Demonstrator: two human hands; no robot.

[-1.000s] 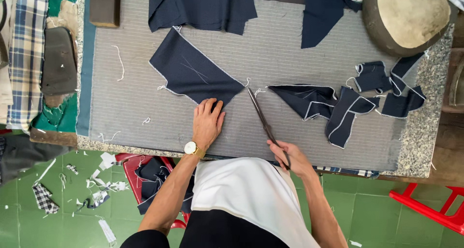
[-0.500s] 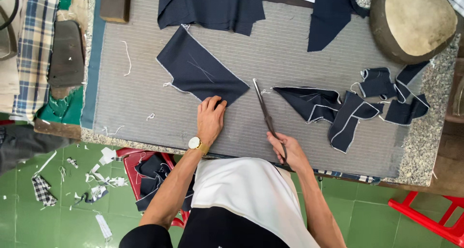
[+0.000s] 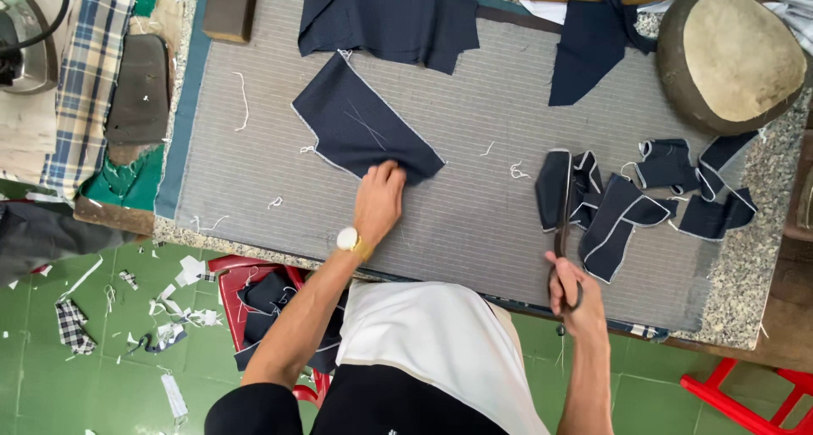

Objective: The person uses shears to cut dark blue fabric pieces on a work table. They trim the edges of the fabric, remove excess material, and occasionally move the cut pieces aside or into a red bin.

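My left hand (image 3: 380, 199), with a wristwatch on its wrist, rests on the near corner of a dark navy fabric piece (image 3: 360, 126) with white-stitched edges, lying on the grey striped work surface (image 3: 474, 215). My right hand (image 3: 574, 298) grips the handles of long dark scissors (image 3: 562, 232). Their blades point away from me onto a pile of small navy cut pieces (image 3: 627, 198) at the right.
Larger navy cloths (image 3: 385, 16) lie at the back. A round stone-like block (image 3: 730, 54) sits back right. A dark wooden block (image 3: 230, 7) and plaid cloth (image 3: 89, 71) are at the left. A red stool (image 3: 262, 295) and scraps lie on the green floor.
My right hand has carried the scissors to the right, from beside the fabric piece over to the pile of small cut pieces. My left hand stays on the piece's corner.
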